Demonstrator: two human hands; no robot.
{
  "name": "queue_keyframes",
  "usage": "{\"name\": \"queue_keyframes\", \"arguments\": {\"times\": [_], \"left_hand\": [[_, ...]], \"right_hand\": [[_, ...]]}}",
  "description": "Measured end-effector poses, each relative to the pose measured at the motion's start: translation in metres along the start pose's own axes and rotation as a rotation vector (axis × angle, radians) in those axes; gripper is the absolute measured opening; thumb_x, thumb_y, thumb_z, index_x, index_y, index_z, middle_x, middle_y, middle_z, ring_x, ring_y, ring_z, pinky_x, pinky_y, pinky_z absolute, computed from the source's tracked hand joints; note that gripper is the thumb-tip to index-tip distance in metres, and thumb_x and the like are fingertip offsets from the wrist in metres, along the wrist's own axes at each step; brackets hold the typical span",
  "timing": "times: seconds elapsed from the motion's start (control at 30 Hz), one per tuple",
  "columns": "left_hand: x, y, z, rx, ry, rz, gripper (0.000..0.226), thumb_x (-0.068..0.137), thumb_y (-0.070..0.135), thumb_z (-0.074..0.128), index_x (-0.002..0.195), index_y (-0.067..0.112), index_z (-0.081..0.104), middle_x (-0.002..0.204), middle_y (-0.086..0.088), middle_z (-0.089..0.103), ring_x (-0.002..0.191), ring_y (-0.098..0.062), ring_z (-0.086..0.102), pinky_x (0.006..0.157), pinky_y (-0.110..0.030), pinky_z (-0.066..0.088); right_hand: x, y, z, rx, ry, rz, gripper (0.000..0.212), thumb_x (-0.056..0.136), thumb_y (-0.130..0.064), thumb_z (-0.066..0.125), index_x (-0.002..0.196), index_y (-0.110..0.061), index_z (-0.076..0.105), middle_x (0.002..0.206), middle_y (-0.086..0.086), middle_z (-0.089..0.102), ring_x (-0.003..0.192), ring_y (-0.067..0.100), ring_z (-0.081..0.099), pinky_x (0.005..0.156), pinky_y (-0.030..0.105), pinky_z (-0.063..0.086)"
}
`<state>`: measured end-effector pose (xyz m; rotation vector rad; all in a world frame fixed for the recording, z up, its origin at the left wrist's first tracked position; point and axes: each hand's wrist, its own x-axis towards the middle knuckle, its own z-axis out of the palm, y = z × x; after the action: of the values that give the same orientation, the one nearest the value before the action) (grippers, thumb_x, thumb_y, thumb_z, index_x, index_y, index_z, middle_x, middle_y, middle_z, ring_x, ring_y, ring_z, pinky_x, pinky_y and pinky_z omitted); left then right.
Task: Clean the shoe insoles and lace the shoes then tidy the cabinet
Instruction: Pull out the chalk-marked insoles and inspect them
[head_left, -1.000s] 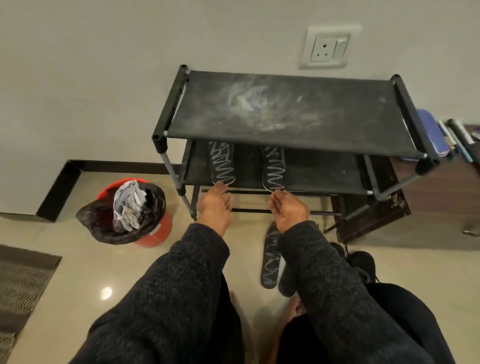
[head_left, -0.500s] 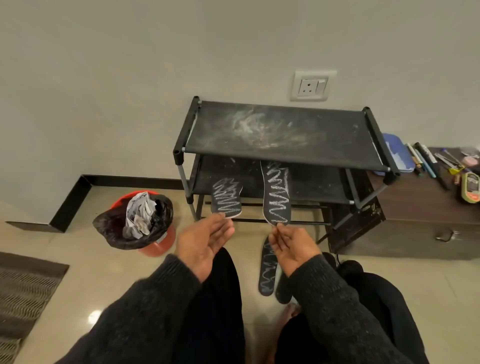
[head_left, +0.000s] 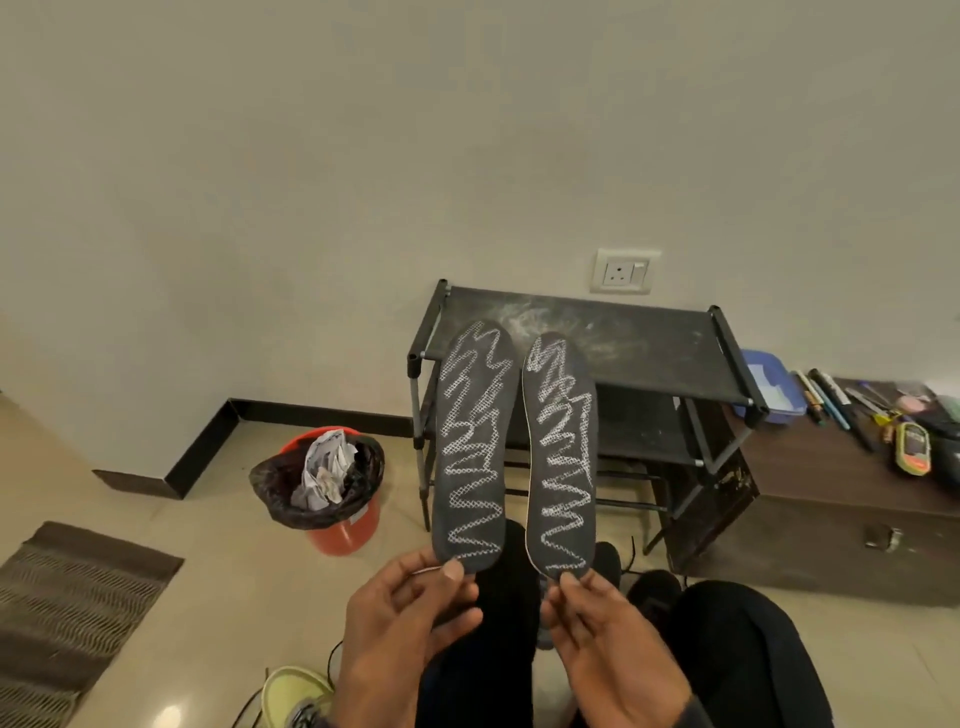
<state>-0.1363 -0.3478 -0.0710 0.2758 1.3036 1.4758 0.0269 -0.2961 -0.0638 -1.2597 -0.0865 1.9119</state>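
So both hands are busy here. The left hand pinches the heel end of one dark insole between thumb and fingers, and the right hand does the same with the other insole, fingers curled just under its bottom edge. Each insole stands up and away from its hand, long axis running from the fingertips straight out toward the wall, toe ends farthest off, the pair side by side and not quite touching. White zigzag scribbles cover the faces turned toward the camera.

Right beyond the toe ends sits the black shoe rack, its top shelf smeared with whitish dust. Off past the left hand there's an orange bin with a black liner and crumpled paper, and a yellowish shoe lies near that wrist. A dark shoe is just beyond the right hand.

My guess is cleaning comes next, and since each hand already has its own insole, neither needs to reach.
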Motion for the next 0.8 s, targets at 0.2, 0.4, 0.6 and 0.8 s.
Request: {"name": "queue_keyframes", "arguments": {"times": [0.2,0.4,0.6,0.8], "left_hand": [[-0.011,0.005,-0.016,-0.001,0.009,0.111,0.021,0.086,-0.002,0.071,0.108,-0.003,0.068,0.086,-0.026,0.073,0.072,-0.024,0.072,0.06,-0.031,0.061],[-0.005,0.003,-0.038,-0.047,0.07,0.168,0.02,0.088,-0.004,0.069,0.109,-0.005,0.068,0.09,-0.027,0.074,0.075,-0.027,0.071,0.063,-0.031,0.063],[0.015,-0.033,-0.073,-0.082,0.207,0.116,0.023,0.091,0.001,0.07,0.113,-0.003,0.067,0.098,-0.029,0.072,0.084,-0.03,0.07,0.072,-0.03,0.063],[0.073,-0.092,-0.102,-0.067,0.364,-0.062,0.012,0.094,0.001,0.067,0.106,-0.001,0.067,0.09,-0.021,0.073,0.08,-0.026,0.07,0.07,-0.027,0.063]], "right_hand": [[-0.011,0.02,0.015,-0.005,-0.035,-0.121,0.018,0.092,0.013,0.055,0.102,0.002,0.064,0.076,0.017,0.063,0.074,0.024,0.059,0.076,0.036,0.05],[0.008,0.044,0.028,-0.032,-0.075,-0.079,0.016,0.093,0.012,0.055,0.099,0.001,0.065,0.073,0.013,0.066,0.069,0.02,0.06,0.067,0.032,0.055],[0.06,0.084,0.025,-0.106,0.024,0.068,0.013,0.097,0.004,0.056,0.101,-0.003,0.065,0.081,0.009,0.064,0.072,0.016,0.06,0.063,0.028,0.056],[0.13,0.114,0.027,-0.187,0.325,0.149,0.01,0.094,0.006,0.056,0.096,0.0,0.063,0.08,0.013,0.06,0.069,0.019,0.057,0.064,0.03,0.054]]}}
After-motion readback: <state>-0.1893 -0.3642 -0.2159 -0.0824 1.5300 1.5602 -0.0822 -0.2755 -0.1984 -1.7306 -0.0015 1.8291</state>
